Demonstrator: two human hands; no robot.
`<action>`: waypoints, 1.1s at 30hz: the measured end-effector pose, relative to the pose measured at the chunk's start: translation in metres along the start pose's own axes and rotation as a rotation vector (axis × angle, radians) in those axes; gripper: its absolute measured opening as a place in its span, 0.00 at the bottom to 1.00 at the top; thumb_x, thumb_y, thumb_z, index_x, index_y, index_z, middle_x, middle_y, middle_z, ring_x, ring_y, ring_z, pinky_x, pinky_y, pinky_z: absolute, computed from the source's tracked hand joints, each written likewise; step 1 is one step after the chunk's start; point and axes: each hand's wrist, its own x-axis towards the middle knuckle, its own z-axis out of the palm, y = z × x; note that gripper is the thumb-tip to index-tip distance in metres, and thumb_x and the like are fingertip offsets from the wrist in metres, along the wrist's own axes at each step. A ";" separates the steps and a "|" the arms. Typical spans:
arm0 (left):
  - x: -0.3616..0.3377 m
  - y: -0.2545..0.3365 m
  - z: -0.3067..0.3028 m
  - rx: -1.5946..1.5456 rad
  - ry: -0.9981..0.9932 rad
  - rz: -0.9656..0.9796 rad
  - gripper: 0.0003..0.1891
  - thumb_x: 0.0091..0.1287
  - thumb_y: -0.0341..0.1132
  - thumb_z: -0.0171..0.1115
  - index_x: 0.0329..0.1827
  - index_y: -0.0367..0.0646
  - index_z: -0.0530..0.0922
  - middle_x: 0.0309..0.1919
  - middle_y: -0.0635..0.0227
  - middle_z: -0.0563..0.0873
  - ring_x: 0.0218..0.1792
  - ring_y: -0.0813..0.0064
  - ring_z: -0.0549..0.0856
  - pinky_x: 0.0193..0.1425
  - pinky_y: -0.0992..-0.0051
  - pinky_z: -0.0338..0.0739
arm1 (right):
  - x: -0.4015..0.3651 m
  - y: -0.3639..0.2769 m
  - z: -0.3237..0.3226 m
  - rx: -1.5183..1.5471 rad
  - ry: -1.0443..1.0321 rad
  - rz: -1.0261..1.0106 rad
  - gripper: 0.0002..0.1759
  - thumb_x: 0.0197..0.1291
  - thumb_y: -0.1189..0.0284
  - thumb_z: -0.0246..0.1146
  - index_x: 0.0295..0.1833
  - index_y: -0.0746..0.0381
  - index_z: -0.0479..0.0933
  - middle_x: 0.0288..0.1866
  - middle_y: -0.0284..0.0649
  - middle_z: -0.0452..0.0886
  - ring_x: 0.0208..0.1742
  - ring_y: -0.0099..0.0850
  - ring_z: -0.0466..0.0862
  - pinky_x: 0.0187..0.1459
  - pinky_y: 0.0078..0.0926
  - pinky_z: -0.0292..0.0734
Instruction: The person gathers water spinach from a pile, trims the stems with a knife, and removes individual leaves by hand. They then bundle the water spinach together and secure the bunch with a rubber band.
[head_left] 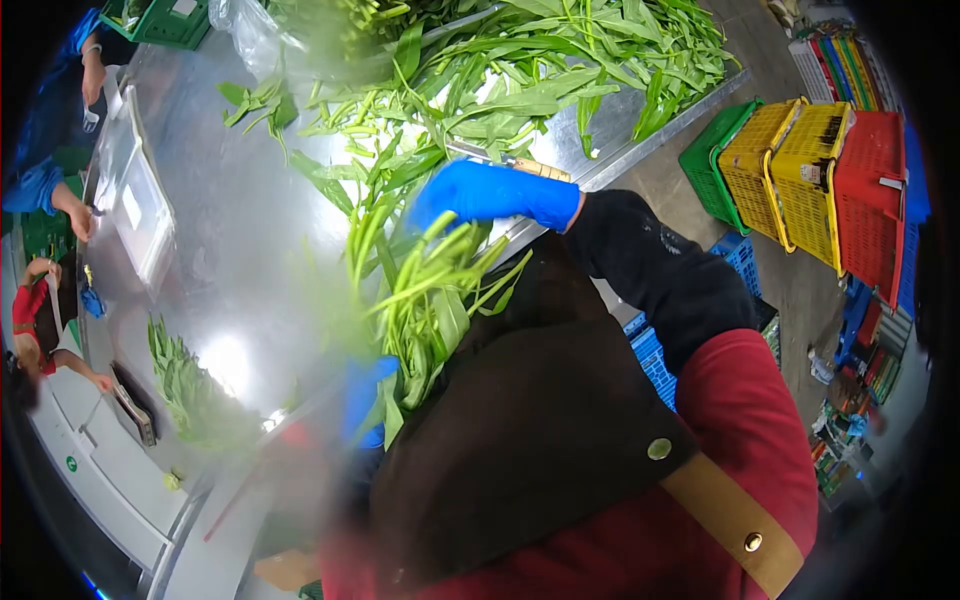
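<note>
A bunch of leafy green stems (425,300) is held up in front of the brown apron. My left hand (368,402), in a blue glove, is closed on its lower leafy end and is partly hidden by leaves. Beside the upper stem ends is my right hand (485,195), also blue-gloved, its fingers blurred and partly hidden. A tool with a wooden handle (540,168) lies just beyond my right hand, against the loose greens (530,95) heaped on the metal table (250,190).
Another bunch of greens (185,380) lies at the table's lower left. Clear plastic trays (140,200) are at the left, near other people's hands (78,215). Green, yellow and red crates (875,190) stand at the right. A blue crate (650,365) is beside my right arm.
</note>
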 end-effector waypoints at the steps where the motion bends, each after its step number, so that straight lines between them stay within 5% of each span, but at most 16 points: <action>1: -0.011 0.011 0.013 -0.202 -0.056 -0.107 0.37 0.51 0.21 0.56 0.69 0.44 0.60 0.58 0.59 0.74 0.55 0.62 0.78 0.58 0.64 0.76 | -0.006 -0.003 0.000 0.246 0.372 0.238 0.11 0.57 0.71 0.63 0.45 0.63 0.81 0.41 0.37 0.84 0.39 0.24 0.82 0.44 0.23 0.77; 3: -0.004 0.003 -0.003 -0.216 0.003 -0.191 0.36 0.52 0.22 0.56 0.69 0.43 0.60 0.58 0.58 0.74 0.55 0.61 0.78 0.58 0.63 0.76 | -0.019 -0.009 -0.016 -0.163 0.693 0.086 0.13 0.56 0.67 0.65 0.42 0.63 0.82 0.36 0.36 0.84 0.34 0.22 0.81 0.39 0.20 0.76; 6: -0.004 -0.017 -0.008 -0.388 -0.060 0.011 0.26 0.60 0.25 0.57 0.63 0.36 0.65 0.51 0.55 0.78 0.46 0.63 0.81 0.51 0.65 0.78 | -0.047 -0.084 -0.007 -0.136 0.318 0.563 0.16 0.54 0.62 0.67 0.42 0.63 0.82 0.35 0.37 0.84 0.35 0.23 0.82 0.40 0.22 0.76; 8: -0.005 -0.011 0.000 -0.420 -0.108 0.000 0.33 0.54 0.24 0.58 0.67 0.40 0.62 0.56 0.55 0.75 0.52 0.61 0.79 0.55 0.63 0.77 | -0.051 -0.068 0.027 -0.259 0.165 0.265 0.23 0.50 0.55 0.69 0.43 0.63 0.81 0.36 0.45 0.84 0.39 0.33 0.84 0.42 0.28 0.77; 9: -0.004 -0.007 0.005 -0.434 -0.135 -0.005 0.36 0.52 0.23 0.58 0.69 0.42 0.60 0.59 0.55 0.74 0.54 0.60 0.79 0.57 0.62 0.77 | -0.049 -0.073 0.053 -0.443 0.315 0.146 0.29 0.47 0.51 0.69 0.47 0.63 0.79 0.39 0.49 0.82 0.41 0.41 0.83 0.43 0.32 0.77; 10: -0.004 -0.006 0.008 -0.445 -0.142 -0.014 0.36 0.52 0.23 0.58 0.69 0.42 0.60 0.58 0.54 0.74 0.54 0.59 0.79 0.56 0.62 0.77 | -0.044 -0.074 0.075 -0.464 0.363 0.180 0.33 0.46 0.49 0.69 0.51 0.63 0.77 0.41 0.53 0.81 0.43 0.45 0.82 0.43 0.37 0.77; 13: -0.004 0.000 0.003 -0.407 -0.136 -0.144 0.36 0.52 0.24 0.58 0.68 0.41 0.61 0.56 0.53 0.76 0.51 0.59 0.81 0.54 0.62 0.79 | -0.021 -0.058 0.099 -0.615 0.052 0.363 0.28 0.48 0.52 0.68 0.47 0.64 0.79 0.41 0.51 0.82 0.43 0.40 0.83 0.41 0.34 0.78; 16: -0.004 0.007 -0.007 -0.300 -0.117 -0.305 0.35 0.52 0.24 0.59 0.67 0.41 0.62 0.51 0.54 0.79 0.46 0.60 0.83 0.49 0.63 0.81 | -0.026 -0.045 0.080 0.325 0.163 0.490 0.21 0.52 0.59 0.67 0.45 0.64 0.80 0.40 0.45 0.83 0.40 0.32 0.84 0.38 0.30 0.78; 19: -0.003 -0.005 -0.009 -0.260 -0.040 -0.227 0.34 0.52 0.24 0.59 0.66 0.41 0.63 0.49 0.56 0.80 0.42 0.63 0.84 0.45 0.64 0.83 | -0.031 -0.051 0.033 0.216 0.072 0.357 0.15 0.54 0.67 0.64 0.44 0.64 0.82 0.39 0.41 0.84 0.40 0.26 0.82 0.39 0.22 0.77; 20: 0.002 -0.017 -0.020 -0.278 -0.056 -0.165 0.34 0.52 0.24 0.59 0.66 0.41 0.63 0.48 0.56 0.81 0.42 0.64 0.84 0.44 0.65 0.83 | -0.032 -0.039 0.018 0.217 0.112 0.041 0.14 0.54 0.70 0.63 0.44 0.65 0.82 0.40 0.40 0.84 0.41 0.26 0.81 0.41 0.21 0.77; 22: 0.011 -0.036 -0.043 -0.310 -0.085 -0.046 0.33 0.52 0.24 0.60 0.66 0.41 0.64 0.48 0.57 0.81 0.40 0.65 0.84 0.42 0.66 0.83 | -0.037 -0.036 -0.011 0.339 0.243 -0.166 0.15 0.55 0.73 0.60 0.49 0.66 0.79 0.44 0.40 0.82 0.44 0.25 0.80 0.45 0.19 0.76; 25: 0.008 -0.026 -0.041 -0.276 -0.091 -0.144 0.34 0.53 0.24 0.59 0.66 0.41 0.63 0.49 0.56 0.80 0.43 0.64 0.83 0.45 0.65 0.82 | -0.046 -0.067 -0.033 0.727 0.589 -0.136 0.25 0.60 0.70 0.58 0.63 0.66 0.69 0.58 0.41 0.75 0.48 0.24 0.78 0.49 0.22 0.75; 26: 0.007 -0.022 -0.037 -0.278 -0.099 -0.138 0.34 0.53 0.24 0.59 0.67 0.41 0.62 0.50 0.56 0.80 0.43 0.64 0.83 0.46 0.65 0.82 | -0.044 -0.045 -0.056 0.748 0.518 -0.181 0.32 0.60 0.64 0.59 0.69 0.61 0.60 0.61 0.43 0.72 0.50 0.28 0.78 0.52 0.29 0.74; 29: 0.003 -0.012 -0.027 -0.284 -0.142 -0.120 0.34 0.54 0.24 0.59 0.67 0.41 0.62 0.51 0.56 0.79 0.45 0.64 0.82 0.48 0.65 0.80 | -0.045 -0.025 -0.042 -0.991 0.741 0.340 0.35 0.58 0.59 0.62 0.69 0.59 0.61 0.60 0.47 0.73 0.51 0.34 0.79 0.54 0.34 0.73; 30: 0.003 -0.009 -0.022 -0.285 -0.164 -0.117 0.34 0.54 0.24 0.59 0.67 0.41 0.61 0.51 0.55 0.79 0.46 0.63 0.82 0.48 0.65 0.80 | -0.048 -0.009 -0.050 -1.284 0.758 0.057 0.35 0.54 0.54 0.65 0.64 0.60 0.67 0.57 0.52 0.74 0.52 0.41 0.79 0.52 0.37 0.73; 33: 0.001 -0.002 -0.014 -0.291 -0.220 -0.115 0.33 0.55 0.24 0.58 0.67 0.40 0.61 0.52 0.55 0.78 0.47 0.63 0.81 0.50 0.64 0.79 | -0.046 -0.070 -0.021 -0.328 0.260 0.321 0.32 0.52 0.52 0.66 0.58 0.61 0.74 0.52 0.53 0.77 0.50 0.42 0.79 0.50 0.34 0.73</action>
